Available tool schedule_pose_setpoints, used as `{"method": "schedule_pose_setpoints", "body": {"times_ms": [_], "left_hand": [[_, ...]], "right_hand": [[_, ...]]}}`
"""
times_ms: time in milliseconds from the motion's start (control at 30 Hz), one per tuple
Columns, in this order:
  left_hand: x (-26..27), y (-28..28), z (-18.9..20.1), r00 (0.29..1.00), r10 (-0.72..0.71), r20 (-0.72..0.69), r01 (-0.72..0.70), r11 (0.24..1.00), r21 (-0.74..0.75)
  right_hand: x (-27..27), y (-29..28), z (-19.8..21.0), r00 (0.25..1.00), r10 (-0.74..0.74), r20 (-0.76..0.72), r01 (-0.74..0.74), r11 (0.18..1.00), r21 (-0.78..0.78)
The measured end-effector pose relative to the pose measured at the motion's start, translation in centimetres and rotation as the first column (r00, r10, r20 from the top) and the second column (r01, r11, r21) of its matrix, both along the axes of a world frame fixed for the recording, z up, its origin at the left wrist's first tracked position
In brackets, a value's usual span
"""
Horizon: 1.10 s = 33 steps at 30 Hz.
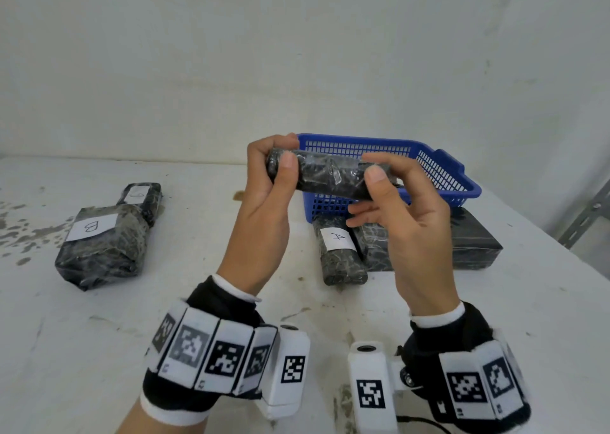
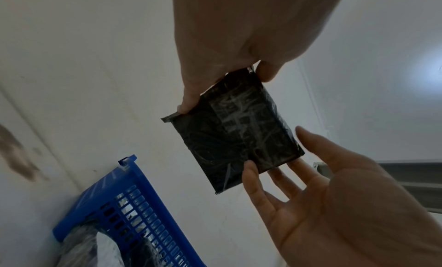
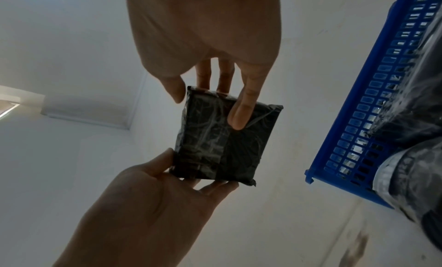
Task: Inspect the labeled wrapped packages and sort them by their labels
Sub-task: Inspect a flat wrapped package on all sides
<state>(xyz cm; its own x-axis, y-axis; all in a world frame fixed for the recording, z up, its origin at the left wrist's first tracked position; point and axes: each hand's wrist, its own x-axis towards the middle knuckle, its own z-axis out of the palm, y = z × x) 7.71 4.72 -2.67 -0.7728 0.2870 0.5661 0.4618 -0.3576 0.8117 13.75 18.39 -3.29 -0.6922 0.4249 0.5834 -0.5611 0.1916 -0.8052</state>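
I hold a black plastic-wrapped package (image 1: 330,176) in the air in front of the blue basket (image 1: 439,169). My left hand (image 1: 290,150) grips its left end, thumb across the front. My right hand (image 1: 366,192) pinches the right end, thumb above and fingers below. No label shows on the held package (image 2: 239,138) in any view. On the table to the left lies a package labelled B (image 1: 99,249), with another labelled package (image 1: 142,199) behind it. A package labelled A (image 1: 338,252) lies in front of the basket.
More black wrapped packages (image 1: 475,242) lie right of the A package, against the basket. The basket (image 2: 134,195) holds wrapped packages (image 3: 411,131). A white wall stands behind the stained white table (image 1: 198,301). A grey metal bracket (image 1: 581,219) stands at the far right.
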Motion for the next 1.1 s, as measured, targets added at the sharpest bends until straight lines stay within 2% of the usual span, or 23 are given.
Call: {"method": "schedule_pose_setpoints", "body": {"times_ms": [367,600,767,933,1100], "left_hand": [[0.3,0.3,-0.1,0.997,-0.053,-0.058,0.047,0.994,-0.102],[0.2,0.2,0.0,0.999,0.003,-0.037,-0.008,0.991,-0.131],[-0.1,0.0,0.0,0.997,0.046,0.068,-0.038,0.993,-0.108],[-0.8,-0.5,-0.3,0.976,0.0,0.217,0.003,1.0,-0.013],[-1.0,-0.7,-0.3,0.982,-0.048,0.181,0.059,0.997,-0.052]], "right_hand": [[0.0,-0.1,-0.3,0.999,-0.03,0.033,0.029,0.999,0.024],[-0.1,0.1,-0.4,0.999,0.03,0.024,-0.032,0.998,0.054],[-0.4,0.3,-0.7,1.0,-0.012,-0.002,0.012,0.992,0.127],[0.0,0.3,-0.1,0.999,0.025,0.032,-0.028,0.995,0.091],[0.1,0.8,0.2,0.992,0.103,0.078,-0.103,0.995,0.001]]}}
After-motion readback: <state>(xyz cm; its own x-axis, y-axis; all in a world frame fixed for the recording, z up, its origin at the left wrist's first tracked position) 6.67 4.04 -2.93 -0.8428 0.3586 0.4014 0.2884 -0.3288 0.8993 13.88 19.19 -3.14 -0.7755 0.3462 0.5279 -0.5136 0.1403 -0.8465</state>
